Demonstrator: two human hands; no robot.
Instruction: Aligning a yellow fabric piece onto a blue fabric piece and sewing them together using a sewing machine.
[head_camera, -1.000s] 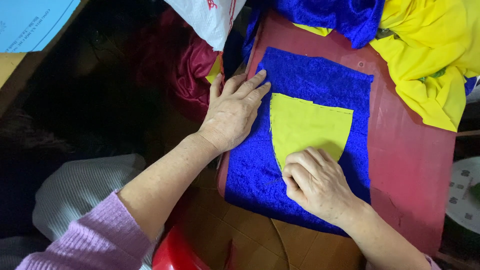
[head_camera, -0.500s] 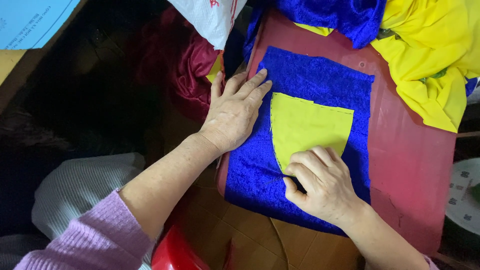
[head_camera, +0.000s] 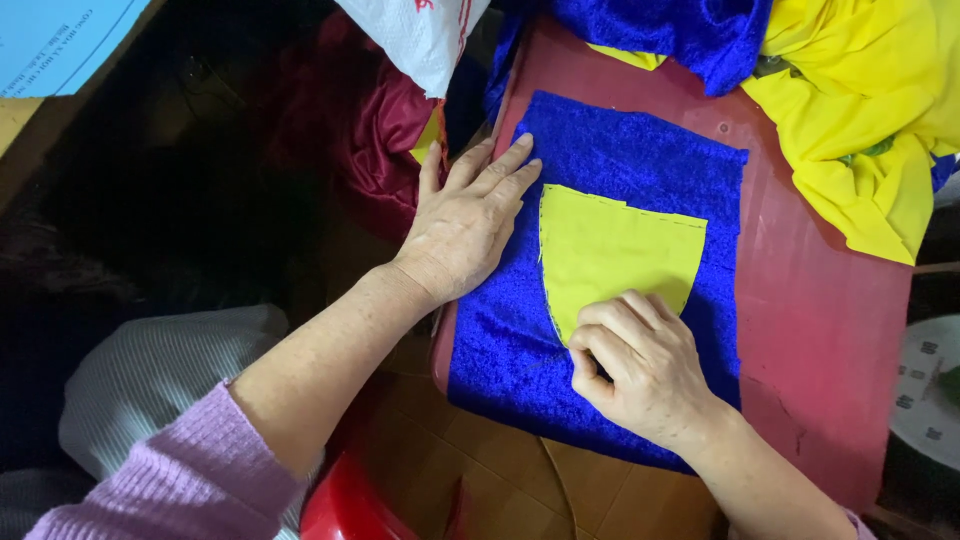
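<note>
A shield-shaped piece of yellow fabric (head_camera: 615, 255), straight along its top and narrowing to a point below, lies flat on a rectangle of royal-blue plush cloth (head_camera: 520, 350). The blue cloth is spread over a dark red tabletop (head_camera: 820, 330) and hangs a little past its near edge. The right hand (head_camera: 640, 365) rests on the lower tip of the yellow piece, fingers curled in and thumb tucked against them; whether it pinches anything between them cannot be told. The left hand (head_camera: 465, 225) lies open and flat, fingers spread, pressing the blue cloth's left edge just beside the yellow piece, with a lilac ribbed sleeve (head_camera: 185, 475) on its forearm. At the table's far end sits a heap of bright yellow cloth (head_camera: 860, 120) touching a bundle of blue plush fabric (head_camera: 680, 30). Left of the table lie maroon cloth (head_camera: 385, 140) and a white woven sack (head_camera: 420, 35).
</note>
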